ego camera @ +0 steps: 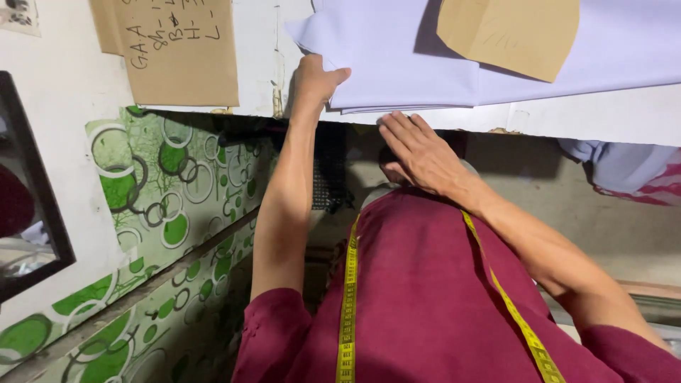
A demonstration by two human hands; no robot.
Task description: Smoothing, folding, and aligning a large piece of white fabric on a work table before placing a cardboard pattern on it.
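The pale lilac cloth (397, 57) lies folded in layers on the white worktop (589, 117), its folded edge close to the worktop's near rim. The left hand (316, 78) pinches the cloth's left corner, fingers closed on it with the thumb on top, which seems to keep the layers lined up. The right hand (418, 152) lies flat and open, fingers spread and gripping nothing, its tips at the worktop's rim just below the cloth edge, as if to steady or smooth it. A tan paper pattern (514, 35) rests on the cloth, and a brown card (181, 50) with handwriting lies further left on the worktop. A yellow tape measure (347, 298) hangs around the person's neck over a maroon shirt (418, 284). Left of the worktop's underside runs a wall (170, 206) papered with green circles, with a dark frame (35, 206) beside it.
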